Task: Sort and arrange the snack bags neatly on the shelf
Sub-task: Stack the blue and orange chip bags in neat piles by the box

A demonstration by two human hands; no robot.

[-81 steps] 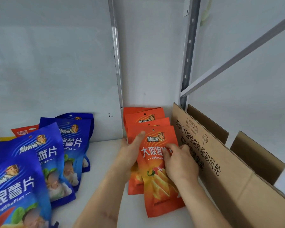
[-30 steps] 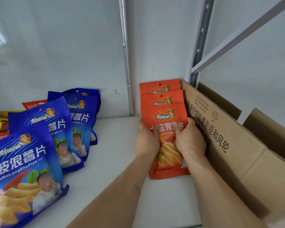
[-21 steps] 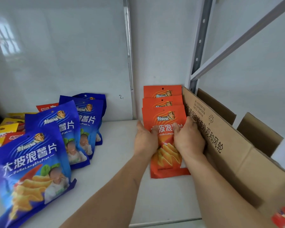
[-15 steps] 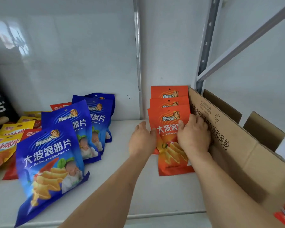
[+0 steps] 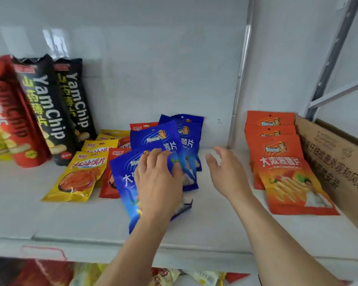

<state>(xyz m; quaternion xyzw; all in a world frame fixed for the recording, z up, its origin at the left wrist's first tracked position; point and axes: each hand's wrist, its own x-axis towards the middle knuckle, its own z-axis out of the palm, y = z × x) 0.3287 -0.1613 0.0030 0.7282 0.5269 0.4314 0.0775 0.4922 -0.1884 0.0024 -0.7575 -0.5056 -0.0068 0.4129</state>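
Two bare hands reach over the white shelf [image 5: 205, 219]. The left hand [image 5: 159, 182] lies palm down, fingers spread, flat on the front blue chip bag [image 5: 128, 182], pressing it rather than gripping it. The right hand [image 5: 225, 172] hovers open just to the right of the blue bags, fingers loosely curled, touching nothing. Behind the front blue bag stand more blue chip bags [image 5: 186, 137] in an overlapping row running back toward the wall. Just left of them lie a red bag [image 5: 110, 182] and several yellow snack bags [image 5: 79, 176], loosely overlapped. Farther left, tall black YamChip bags [image 5: 56, 112] and a red tall bag [image 5: 6, 120] lean against the wall. On the right, well apart from the blue ones, orange chip bags [image 5: 287, 172] sit in a tidy overlapping stack, right beside a brown cardboard box [image 5: 335, 157] printed with black Chinese characters. Below the shelf edge, more bags [image 5: 163, 277] show, blurred.
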